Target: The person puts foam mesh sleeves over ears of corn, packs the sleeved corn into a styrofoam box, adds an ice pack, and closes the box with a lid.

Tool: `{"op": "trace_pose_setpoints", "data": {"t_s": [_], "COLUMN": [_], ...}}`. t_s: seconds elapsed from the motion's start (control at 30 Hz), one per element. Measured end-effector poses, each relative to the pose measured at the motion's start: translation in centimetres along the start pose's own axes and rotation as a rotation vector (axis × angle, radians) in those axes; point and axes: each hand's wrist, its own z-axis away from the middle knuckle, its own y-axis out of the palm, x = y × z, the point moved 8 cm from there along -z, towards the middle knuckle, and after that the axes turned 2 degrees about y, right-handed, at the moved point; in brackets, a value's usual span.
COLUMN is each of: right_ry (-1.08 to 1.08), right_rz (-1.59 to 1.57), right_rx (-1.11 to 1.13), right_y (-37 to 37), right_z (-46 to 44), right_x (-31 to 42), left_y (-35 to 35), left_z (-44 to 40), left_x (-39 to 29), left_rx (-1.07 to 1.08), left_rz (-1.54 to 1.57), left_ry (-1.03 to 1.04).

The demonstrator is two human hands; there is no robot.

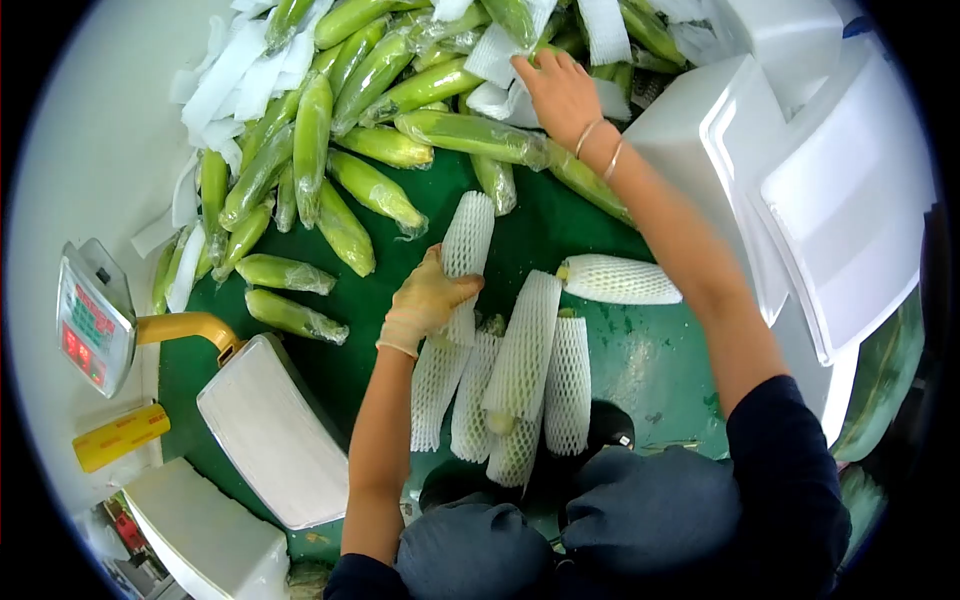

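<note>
My left hand (428, 300), in a pale glove, is closed around a white foam net sleeve (468, 235) held upright. Whether anything is inside that sleeve I cannot tell. Below it lie several sleeved vegetables (568, 390), with another sleeved one (620, 279) lying crosswise to the right. My bare right hand (562, 95) reaches into the pile at the top, fingers apart, over loose white foam sleeves (497, 55) and a green vegetable. Long green vegetables (313, 140) in clear film fill this pile, their kind unclear.
On the left, a digital scale (95, 325) stands with a pale weighing plate (275, 430). A yellow roll (122, 438) lies near it. White foam boxes (700, 130) border the right side, and a white box (215, 525) sits at lower left. The work surface (650, 350) is green.
</note>
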Motion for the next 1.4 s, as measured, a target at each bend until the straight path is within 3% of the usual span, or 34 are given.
{"op": "trace_pose_setpoints", "data": {"t_s": [0.07, 0.13, 0.2, 0.23, 0.27, 0.3, 0.33, 0.37, 0.4, 0.43, 0.5, 0.53, 0.57, 0.6, 0.63, 0.67, 0.7, 0.73, 0.77, 0.83, 0.87, 0.9, 0.93, 0.97, 1.0, 1.03, 1.07, 1.17, 1.23, 1.27, 1.33, 1.4], "right_ry": [-0.029, 0.043, 0.170, 0.301, 0.439, 0.698, 0.784, 0.876, 0.961, 0.830, 0.584, 0.712, 0.785, 0.858, 1.029, 1.199, 1.249, 1.278, 1.141, 0.897, 0.824, 0.756, 0.694, 0.583, 0.466, 0.456, 0.447, 0.458, 0.685, 0.687, 1.052, 1.234], "right_rz": [-0.179, -0.461, -0.764, -1.034, -1.298, -1.579, -1.769, -1.882, -1.994, -1.786, -1.212, -1.178, -1.274, -1.370, -1.706, -2.039, -2.166, -2.097, -1.810, -1.217, -1.200, -1.230, -1.258, -1.037, -0.814, -0.791, -0.770, -0.755, -1.121, -1.120, -1.405, -1.519], "right_rx": [0.218, 0.026, -0.110, 0.058, 0.225, 0.420, 0.465, 0.449, 0.427, 0.340, 0.113, 0.077, 0.136, 0.203, 0.141, 0.058, 0.107, 0.227, 0.423, 0.642, 0.830, 0.741, 0.655, 0.651, 0.637, 0.553, 0.465, 0.602, 0.642, 0.647, 0.692, 0.638], "right_y": [1.6, -8.3, -15.4, -14.6, -13.1, -10.2, -7.3, -4.5, -2.0, -0.8, -1.7, -0.9, 0.9, 2.3, 3.7, 4.1, 4.3, 6.4, 8.1, 8.1, 10.1, 9.5, 8.7, 6.8, 4.1, 1.4, -1.5, -8.5, -8.4, -7.1, -1.3, 2.1], "right_z": [0.5, 0.5, 2.6, 4.2, 5.4, 6.7, 7.5, 8.4, 9.0, 8.5, 6.7, 7.0, 7.0, 6.4, 6.2, 5.3, 4.4, 4.8, 5.5, 6.6, 8.0, 7.5, 7.7, 7.6, 7.3, 7.5, 7.8, 7.8, 9.1, 9.6, 12.6, 14.0], "right_x": [-0.3, 1.8, 2.9, 3.6, 4.6, 5.7, 6.4, 6.6, 6.6, 5.5, 3.3, 2.8, 2.2, 1.6, 1.0, 0.7, 0.0, -1.0, -2.0, -2.6, -1.7, -1.2, -0.2, 1.3, 2.8, 3.9, 4.9, 6.7, 7.1, 7.3, 7.1, 6.6], "left_y": [0.6, 0.6, -1.3, -3.3, -4.0, -3.2, -2.3, -1.5, -1.3, -1.7, -1.6, -1.6, -2.2, -2.4, -2.5, -1.6, -2.3, -1.6, -0.3, 3.1, 4.8, 5.9, 7.2, 8.4, 7.0, 5.4, 5.1, 5.8, 6.8, 7.0, 6.5, 6.1], "left_z": [0.4, -0.2, 0.0, 1.9, 2.3, 2.5, 2.7, 2.4, 1.3, -0.2, -2.7, -4.0, -4.2, -5.7, -7.1, -9.3, -9.5, -10.5, -12.5, -13.2, -13.4, -14.8, -15.2, -15.0, -11.5, -7.8, -5.2, 1.4, 3.9, 4.4, 3.7, 0.9], "left_x": [-0.2, 2.1, 0.6, -2.5, -4.3, -6.1, -7.8, -8.8, -9.3, -9.7, -10.6, -11.0, -11.7, -11.7, -11.7, -11.3, -10.3, -9.7, -8.4, -6.7, -5.9, -6.0, -6.8, -7.5, -9.2, -11.0, -10.7, -6.6, -3.8, -2.6, -0.4, 2.1], "left_rx": [0.298, 0.241, -0.024, -0.353, -0.437, -0.285, -0.117, 0.067, 0.072, -0.053, -0.071, -0.078, -0.178, -0.146, -0.123, 0.057, -0.109, -0.107, -0.083, -0.086, -0.083, 0.050, 0.353, 0.687, 0.816, 0.935, 0.785, 0.361, 0.226, 0.170, -0.027, -0.144], "left_rz": [-0.090, -0.141, -0.391, -0.414, -0.058, 0.464, 0.987, 1.196, 1.193, 0.979, 1.126, 1.199, 1.103, 1.291, 1.482, 1.936, 1.906, 1.904, 1.763, 1.732, 1.719, 1.796, 1.967, 2.068, 1.985, 1.891, 1.803, 1.486, 1.269, 1.187, 0.548, 0.292], "left_ry": [-0.053, -0.035, 0.122, 0.319, 0.454, 0.471, 0.459, 0.418, 0.433, 0.553, 0.589, 0.609, 0.700, 0.657, 0.613, 0.403, 0.280, 0.279, 0.381, 0.170, 0.066, 0.124, 0.236, 0.305, 0.369, 0.442, 0.413, 0.280, 0.219, 0.195, 0.213, 0.188]}}
